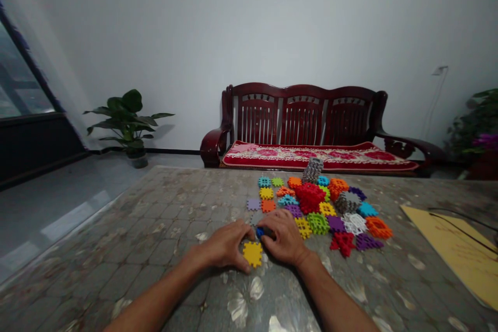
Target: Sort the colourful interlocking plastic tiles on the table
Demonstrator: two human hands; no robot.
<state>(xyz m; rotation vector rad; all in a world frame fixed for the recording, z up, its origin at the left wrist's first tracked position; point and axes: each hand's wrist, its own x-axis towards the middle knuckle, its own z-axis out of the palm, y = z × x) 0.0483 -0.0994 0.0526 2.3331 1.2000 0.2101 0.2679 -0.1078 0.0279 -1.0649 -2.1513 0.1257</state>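
A yellow square interlocking tile (252, 254) with notched edges lies flat on the table in front of me. My left hand (232, 244) curls around its left side, the thumb at the lower left edge and the fingers near the top. Just beyond it, my right hand (283, 236) is closed over a small blue interlocking tile (260, 232), mostly hidden under the fingers. Beyond my hands lie a grey tile (254, 219), an orange tile (268, 206), a lavender tile (254, 204) and a yellow openwork tile (266, 193).
To the right spreads a pile of colourful tiles, with a red stack (310, 196), grey stacks (312, 170) and a red star-like piece (343, 244). A yellow sheet (455, 254) with a black cable lies farther right. Behind the patterned tablecloth (155, 228) stands a wooden bench (303, 109).
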